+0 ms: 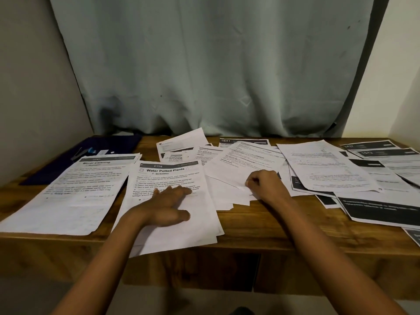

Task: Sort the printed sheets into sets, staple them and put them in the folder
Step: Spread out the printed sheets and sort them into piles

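Sorting time. Hold white "Water Potted Plants" paper pile point(181, 233), lower middle, down with flat, open left hand point(167, 204). Slowly lift loose white printed sheet point(236, 164), pinched at its edge by right hand point(264, 183). Read top, match pile. Leave dark blue flat folder point(54, 171), far left, for later.

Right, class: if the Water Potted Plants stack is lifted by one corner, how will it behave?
Probably floppy: the stack is thin loose paper, so it would droop. Its fanned edges suggest sheets would slide apart. Its near end overhangs the desk, so a push toward the person might tip it off, though the left hand presses it.
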